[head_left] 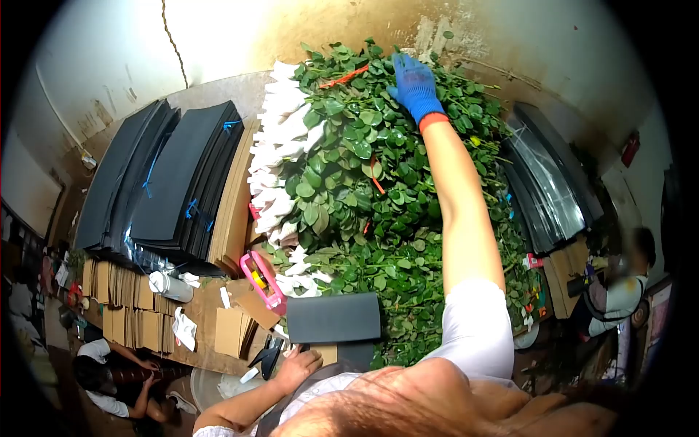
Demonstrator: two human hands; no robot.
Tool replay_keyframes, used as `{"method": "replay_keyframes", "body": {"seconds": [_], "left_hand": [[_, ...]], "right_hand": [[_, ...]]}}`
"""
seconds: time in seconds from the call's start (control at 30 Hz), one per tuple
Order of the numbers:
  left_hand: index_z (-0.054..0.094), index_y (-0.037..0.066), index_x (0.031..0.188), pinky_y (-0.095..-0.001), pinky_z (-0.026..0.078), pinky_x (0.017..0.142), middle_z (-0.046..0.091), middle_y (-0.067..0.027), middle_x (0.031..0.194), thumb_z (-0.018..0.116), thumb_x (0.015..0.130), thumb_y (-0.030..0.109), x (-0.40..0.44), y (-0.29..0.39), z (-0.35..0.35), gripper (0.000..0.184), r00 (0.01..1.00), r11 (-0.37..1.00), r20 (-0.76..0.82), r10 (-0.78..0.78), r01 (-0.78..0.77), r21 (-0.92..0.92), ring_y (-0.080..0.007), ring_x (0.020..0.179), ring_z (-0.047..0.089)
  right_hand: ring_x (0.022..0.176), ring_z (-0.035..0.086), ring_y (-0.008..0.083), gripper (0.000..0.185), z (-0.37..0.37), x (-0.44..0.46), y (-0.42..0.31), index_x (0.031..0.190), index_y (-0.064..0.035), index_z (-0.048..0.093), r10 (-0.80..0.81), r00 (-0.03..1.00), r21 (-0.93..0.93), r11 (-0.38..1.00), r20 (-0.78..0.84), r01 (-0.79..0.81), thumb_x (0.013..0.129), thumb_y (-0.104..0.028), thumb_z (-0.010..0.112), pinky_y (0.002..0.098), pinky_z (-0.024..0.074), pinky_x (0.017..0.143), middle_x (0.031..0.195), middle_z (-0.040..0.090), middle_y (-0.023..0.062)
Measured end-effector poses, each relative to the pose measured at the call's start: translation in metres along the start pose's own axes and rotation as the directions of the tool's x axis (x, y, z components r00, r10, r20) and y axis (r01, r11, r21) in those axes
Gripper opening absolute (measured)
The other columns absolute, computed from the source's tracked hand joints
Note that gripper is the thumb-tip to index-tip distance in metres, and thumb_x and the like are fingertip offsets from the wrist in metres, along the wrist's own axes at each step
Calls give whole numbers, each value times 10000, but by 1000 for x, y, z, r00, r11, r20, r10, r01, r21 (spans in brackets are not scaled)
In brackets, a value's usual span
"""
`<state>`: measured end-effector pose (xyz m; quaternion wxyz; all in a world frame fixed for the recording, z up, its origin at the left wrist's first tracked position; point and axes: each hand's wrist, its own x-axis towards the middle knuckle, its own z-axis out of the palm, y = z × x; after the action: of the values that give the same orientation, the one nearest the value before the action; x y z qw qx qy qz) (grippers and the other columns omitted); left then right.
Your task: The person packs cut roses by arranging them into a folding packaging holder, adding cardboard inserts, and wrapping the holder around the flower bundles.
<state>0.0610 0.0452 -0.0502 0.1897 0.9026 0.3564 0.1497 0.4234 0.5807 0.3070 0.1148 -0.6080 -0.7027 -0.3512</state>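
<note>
A big pile of leafy green stems (364, 167) fills the table's far middle. White wrapped heads (280, 164) line its left side. My right hand (415, 84), in a blue glove with a red cuff, reaches to the far end and touches the leaves, thumb apart from the fingers; nothing shows in its grasp. My bare left hand (298, 370) rests low at the table's near edge, fingers out and nothing seen in them. Beside it lies a black stapler-like tool (268, 357). Just beyond that hand is a dark grey sheet (333, 318).
Stacks of black sheets (186, 175) stand on the left, and more wrapped black sheets (550, 182) on the right. Folded cardboard pieces (138, 328), a white bottle (171, 286) and a pink tape dispenser (263, 282) are nearby. A person (120, 379) sits lower left; another (619, 291) is at right.
</note>
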Motion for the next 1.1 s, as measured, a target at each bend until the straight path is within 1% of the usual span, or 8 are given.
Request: {"method": "replay_keyframes", "body": {"seconds": [0.07, 0.2, 0.3, 0.57, 0.73, 0.97, 1.03, 1.1], "left_hand": [[640, 66, 1177, -488, 365, 1090, 627, -79, 1156, 556, 849, 139, -1, -1, 1, 346, 1000, 999, 1, 20, -20, 45, -222, 1145, 600], [615, 67, 1243, -440, 464, 961, 619, -105, 1196, 557, 866, 175, 2, 9, -21, 396, 983, 953, 35, -180, 183, -243, -290, 1144, 592], [612, 82, 1251, -429, 494, 901, 616, -115, 1204, 566, 870, 193, -1, 12, -22, 400, 919, 827, 123, -375, 392, -404, -318, 1131, 592], [611, 95, 1256, -427, 503, 876, 616, -119, 1203, 572, 871, 202, -14, 0, -4, 401, 906, 788, 198, -373, 422, -449, -333, 1118, 592], [611, 104, 1259, -426, 508, 860, 616, -122, 1202, 576, 872, 207, -20, -1, 6, 402, 916, 809, 191, -353, 401, -429, -342, 1110, 592], [621, 119, 1242, -431, 510, 860, 621, -119, 1150, 580, 875, 210, -10, 5, -2, 381, 941, 859, 62, -332, 329, -392, -352, 1078, 599], [647, 107, 1195, -429, 509, 877, 626, -99, 1152, 587, 852, 200, 2, 9, -12, 361, 942, 864, 35, -333, 319, -390, -314, 1092, 604], [660, 101, 1163, -429, 504, 896, 635, -84, 1129, 599, 822, 190, 0, -1, 2, 358, 991, 968, -25, -135, 126, -217, -290, 1076, 615]], "right_hand": [[1392, 405, 322, 982, 4, 29, -15, 1535, -101, 279, 82, 977, -41, 996, 198, -76, 778, -486, 772, 443, 356, 1125, 1543, 386, 138], [1385, 403, 369, 516, 72, 70, -20, 1516, -127, 350, 144, 989, -207, 969, 33, -134, 1006, -199, 368, 507, 318, 1094, 1539, 386, 143], [1388, 399, 370, 537, 98, 93, -18, 1531, -134, 326, 107, 994, -319, 941, -32, -111, 1005, -224, 381, 488, 311, 1096, 1552, 371, 153], [1329, 497, 378, 616, 117, 99, -30, 1482, -141, 385, -39, 882, 94, 996, 469, -6, 895, -151, 571, 494, 419, 1087, 1476, 460, 221], [1050, 668, 360, 370, 110, 69, -30, 1244, -118, 583, -37, 992, 47, 998, 124, 31, 879, -172, 596, 480, 544, 875, 1157, 676, 181], [981, 664, 309, 486, -4, 54, 14, 1306, -166, 592, 223, 949, -92, 964, -224, -249, 824, -137, 647, 448, 534, 773, 1093, 674, 144], [949, 556, 351, 220, -34, 42, 26, 967, -46, 603, 169, 854, -4, 981, -491, -196, 820, -210, 606, 467, 441, 838, 990, 568, 182], [962, 582, 336, 357, -69, 14, 32, 1080, -122, 604, 82, 880, 78, 996, -468, -51, 751, -223, 700, 472, 462, 795, 1021, 597, 159]]}}
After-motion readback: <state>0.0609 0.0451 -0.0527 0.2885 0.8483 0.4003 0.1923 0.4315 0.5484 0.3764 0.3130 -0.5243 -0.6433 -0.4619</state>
